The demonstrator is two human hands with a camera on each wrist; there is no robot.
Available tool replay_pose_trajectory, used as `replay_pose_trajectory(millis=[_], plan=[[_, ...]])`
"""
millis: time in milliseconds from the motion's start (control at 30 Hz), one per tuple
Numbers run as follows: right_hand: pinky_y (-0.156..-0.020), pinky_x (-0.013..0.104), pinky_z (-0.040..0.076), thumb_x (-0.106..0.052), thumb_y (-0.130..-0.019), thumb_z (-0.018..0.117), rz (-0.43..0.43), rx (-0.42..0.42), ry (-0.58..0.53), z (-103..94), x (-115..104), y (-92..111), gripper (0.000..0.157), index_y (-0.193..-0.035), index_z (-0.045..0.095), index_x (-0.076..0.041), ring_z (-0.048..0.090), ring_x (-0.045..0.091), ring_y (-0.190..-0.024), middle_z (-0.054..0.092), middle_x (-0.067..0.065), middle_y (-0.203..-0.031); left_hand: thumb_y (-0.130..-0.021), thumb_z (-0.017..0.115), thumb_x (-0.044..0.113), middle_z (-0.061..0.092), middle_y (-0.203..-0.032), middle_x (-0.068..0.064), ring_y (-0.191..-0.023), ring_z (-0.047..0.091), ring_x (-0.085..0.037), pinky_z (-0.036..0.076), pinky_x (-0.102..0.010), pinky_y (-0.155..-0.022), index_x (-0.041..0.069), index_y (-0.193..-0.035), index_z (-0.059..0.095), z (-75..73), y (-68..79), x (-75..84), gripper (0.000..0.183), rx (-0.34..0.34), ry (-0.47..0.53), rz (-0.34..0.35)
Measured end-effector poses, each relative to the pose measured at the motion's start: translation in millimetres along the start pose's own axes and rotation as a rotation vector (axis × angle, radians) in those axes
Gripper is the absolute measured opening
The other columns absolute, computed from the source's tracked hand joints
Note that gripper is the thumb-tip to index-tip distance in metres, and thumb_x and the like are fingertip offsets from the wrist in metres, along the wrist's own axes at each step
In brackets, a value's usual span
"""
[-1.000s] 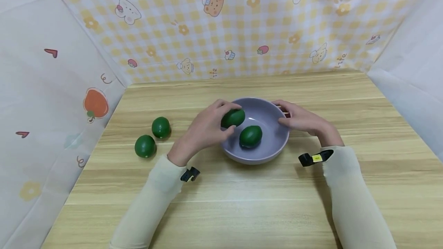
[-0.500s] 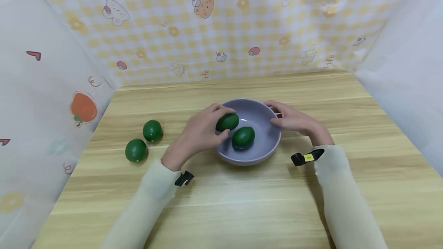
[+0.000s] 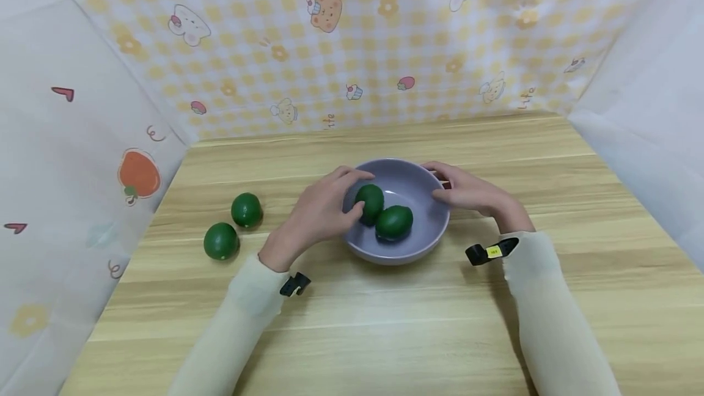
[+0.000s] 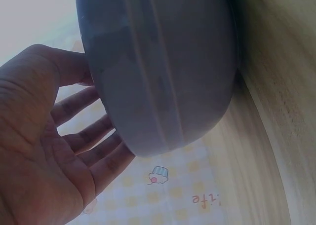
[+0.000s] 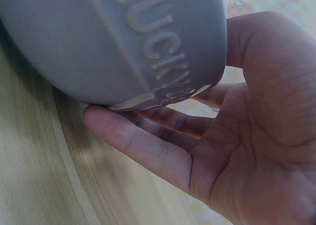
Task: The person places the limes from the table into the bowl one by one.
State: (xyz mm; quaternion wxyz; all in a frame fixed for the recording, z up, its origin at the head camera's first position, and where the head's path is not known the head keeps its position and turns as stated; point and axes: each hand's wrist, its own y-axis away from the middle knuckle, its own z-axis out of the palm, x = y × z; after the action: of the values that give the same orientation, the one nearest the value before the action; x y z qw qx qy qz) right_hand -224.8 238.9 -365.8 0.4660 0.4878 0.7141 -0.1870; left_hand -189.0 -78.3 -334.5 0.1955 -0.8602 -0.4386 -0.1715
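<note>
A lavender bowl (image 3: 423, 212) stands on the table, holding two green limes. One lime (image 3: 370, 203) lies at the bowl's left side, against the other lime (image 3: 395, 222). My left hand (image 3: 330, 203) reaches over the left rim, thumb and fingers spread around the left lime, which rests on the bowl's bottom. In the left wrist view the bowl's wall (image 4: 163, 77) hides the fingertips. My right hand (image 3: 470, 188) grips the bowl's right rim, thumb over the edge and fingers along the outside. The right wrist view shows raised letters (image 5: 158, 42) on the wall.
Two more limes sit on the wooden table (image 3: 374, 335) at left: a rear lime (image 3: 247, 210) and a front lime (image 3: 222, 241). A yellow checked cloth (image 3: 379, 47) hangs behind the table, with pale sheets on both sides.
My left fingers have let go of the lime, which has settled into the bowl against the other one. The right hand keeps its grip on the rim. The head view has shifted slightly.
</note>
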Motion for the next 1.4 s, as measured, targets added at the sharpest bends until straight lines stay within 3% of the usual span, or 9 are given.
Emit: replay_pose_trajectory(millis=[700, 1400], plan=[[-0.102, 0.044, 0.055, -0.005, -0.103, 0.052, -0.001, -0.002, 0.001, -1.6, 1, 1, 0.057, -0.159, 0.042, -0.014, 0.052, 0.041, -0.137, 0.05, 0.022, -0.153, -0.097, 0.072, 0.019, 0.065, -0.143, -0.007, -0.131, 0.065, -0.028, 0.058, -0.045, -0.104, 0.015, -0.144, 0.063, -13.8, -0.3, -8.6, 0.048, 0.057, -0.014, 0.026], [-0.105, 0.046, 0.054, -0.008, -0.104, 0.052, 0.003, -0.004, 0.01, -0.5, 0, 4, 0.057, -0.159, 0.041, -0.013, 0.052, 0.041, -0.138, 0.049, 0.021, -0.154, -0.1, 0.071, 0.027, 0.055, -0.156, -0.009, -0.142, 0.055, -0.032, 0.05, -0.057, -0.113, 0.022, -0.151, 0.057, -37.9, 5.9, -50.1, 0.053, 0.03, -0.003, -0.199]])
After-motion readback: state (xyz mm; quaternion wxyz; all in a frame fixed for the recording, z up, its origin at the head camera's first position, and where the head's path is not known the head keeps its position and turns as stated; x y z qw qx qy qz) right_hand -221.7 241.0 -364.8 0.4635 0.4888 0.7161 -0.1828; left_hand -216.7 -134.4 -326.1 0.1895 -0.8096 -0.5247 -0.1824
